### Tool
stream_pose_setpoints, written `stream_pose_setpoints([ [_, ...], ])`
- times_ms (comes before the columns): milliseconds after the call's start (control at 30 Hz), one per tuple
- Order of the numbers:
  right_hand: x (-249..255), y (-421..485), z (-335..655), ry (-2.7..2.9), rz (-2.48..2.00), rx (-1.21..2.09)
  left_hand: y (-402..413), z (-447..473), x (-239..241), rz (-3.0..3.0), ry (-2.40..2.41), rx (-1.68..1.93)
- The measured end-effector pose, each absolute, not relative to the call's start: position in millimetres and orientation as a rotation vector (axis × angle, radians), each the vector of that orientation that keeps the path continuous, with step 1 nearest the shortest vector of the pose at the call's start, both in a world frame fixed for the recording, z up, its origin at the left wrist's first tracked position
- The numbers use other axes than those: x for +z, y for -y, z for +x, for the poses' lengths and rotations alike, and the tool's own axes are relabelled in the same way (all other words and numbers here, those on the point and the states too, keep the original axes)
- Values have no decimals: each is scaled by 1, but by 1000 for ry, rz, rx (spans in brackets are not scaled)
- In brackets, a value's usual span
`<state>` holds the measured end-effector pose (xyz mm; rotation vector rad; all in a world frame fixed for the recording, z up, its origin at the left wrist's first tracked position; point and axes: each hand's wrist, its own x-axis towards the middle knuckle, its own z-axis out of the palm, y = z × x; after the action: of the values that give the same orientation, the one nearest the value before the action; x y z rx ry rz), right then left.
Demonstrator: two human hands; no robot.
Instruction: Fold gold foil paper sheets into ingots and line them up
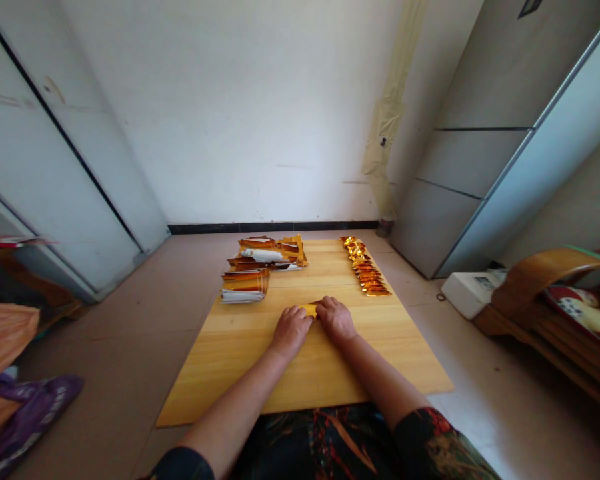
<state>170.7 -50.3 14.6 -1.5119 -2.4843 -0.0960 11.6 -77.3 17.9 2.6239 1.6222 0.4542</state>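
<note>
Foil piece (309, 310): one, held by left hand (292, 329) and right hand (337, 319).

Small gold-orange foil piece (309, 311), partly hidden, over tabletop (320, 380), between left fingers (297, 315) and right fingers (327, 305).

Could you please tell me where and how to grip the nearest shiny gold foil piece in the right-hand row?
I'd pinch that foil piece by its tapered right end, the right hand coming from the near right: that end juts toward the edge of the yellow wooden board, and neighbouring foil pieces crowd only its far side.
</note>
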Motion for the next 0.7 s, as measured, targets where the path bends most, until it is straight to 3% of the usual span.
stream_pose_setpoints([
  [700, 15, 53, 164, 2087, -1839, 296, 91, 22, 17, 2636, -1746, 277],
])
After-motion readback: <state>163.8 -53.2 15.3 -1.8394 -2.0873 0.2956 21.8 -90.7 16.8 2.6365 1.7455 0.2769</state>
